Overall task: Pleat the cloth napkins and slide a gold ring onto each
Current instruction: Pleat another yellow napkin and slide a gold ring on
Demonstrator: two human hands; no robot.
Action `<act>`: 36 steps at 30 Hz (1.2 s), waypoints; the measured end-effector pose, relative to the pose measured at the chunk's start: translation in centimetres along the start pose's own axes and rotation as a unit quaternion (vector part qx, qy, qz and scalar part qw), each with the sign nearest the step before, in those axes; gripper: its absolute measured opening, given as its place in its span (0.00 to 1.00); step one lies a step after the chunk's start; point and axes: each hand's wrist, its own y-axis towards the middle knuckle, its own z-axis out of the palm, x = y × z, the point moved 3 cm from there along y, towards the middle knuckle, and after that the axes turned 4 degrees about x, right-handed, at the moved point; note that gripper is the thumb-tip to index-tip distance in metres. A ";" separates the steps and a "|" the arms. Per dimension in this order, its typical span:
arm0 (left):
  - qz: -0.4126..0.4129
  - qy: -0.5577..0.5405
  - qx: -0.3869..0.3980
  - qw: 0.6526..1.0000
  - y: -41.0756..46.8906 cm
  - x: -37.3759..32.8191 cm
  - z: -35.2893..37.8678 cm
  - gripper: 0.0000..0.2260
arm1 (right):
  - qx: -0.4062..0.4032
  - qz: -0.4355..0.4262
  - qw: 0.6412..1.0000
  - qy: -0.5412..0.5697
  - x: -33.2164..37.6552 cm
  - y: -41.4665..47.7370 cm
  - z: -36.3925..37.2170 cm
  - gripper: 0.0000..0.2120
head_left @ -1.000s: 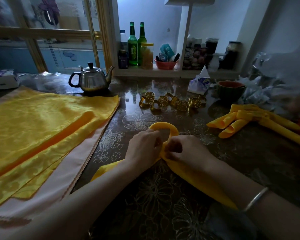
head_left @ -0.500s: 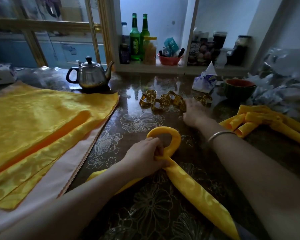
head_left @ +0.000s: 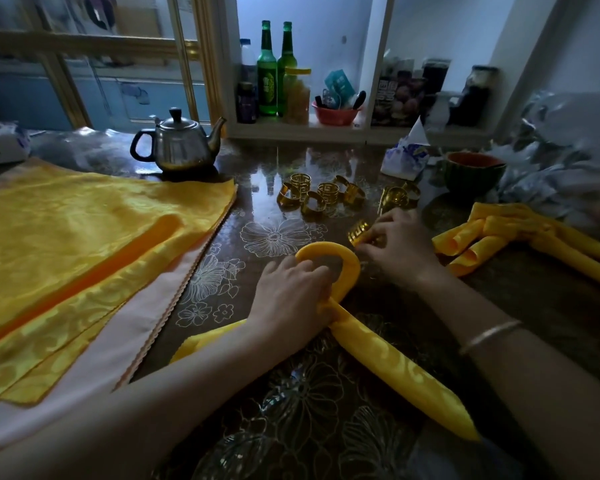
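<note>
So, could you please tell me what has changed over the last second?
The right hand let go of the looped napkin, reached to the gold rings and came back pinching one ring. The left hand kept holding the napkin's crossing; teapot and flat cloths stayed put.

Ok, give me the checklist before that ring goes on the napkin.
1. Left hand grips folded napkin at the loop's base: ok.
2. Right hand pinches gold ring: ok.
3. Ring threaded over the loop: not ok, it sits beside the loop's far end.
4. Pleats tight under the left hand: cannot tell, hidden.
5. Spare rings clear of the loop: ok.
</note>
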 end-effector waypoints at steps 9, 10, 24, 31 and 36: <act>0.165 0.105 0.025 0.980 -1.7 -2.0 0.9 0.11 | 0.010 0.086 0.992 0.093 -3.0 -13.3 -3.6 0.18; 0.190 0.107 0.031 0.975 -2.1 -2.1 0.9 0.16 | -0.001 0.103 0.989 0.109 -3.4 -14.4 -3.8 0.19; 0.243 0.261 0.033 0.934 -2.0 -4.2 1.4 0.23 | 0.007 0.192 0.957 0.217 -6.0 -23.0 -6.8 0.24; 0.246 0.251 -0.016 0.936 -2.0 -3.5 1.9 0.23 | 0.073 0.131 0.978 0.148 -3.6 -23.3 -6.9 0.21; 0.260 0.231 -0.067 0.935 -2.0 -3.1 1.8 0.25 | 0.068 0.105 0.982 0.139 -1.8 -21.3 -5.7 0.23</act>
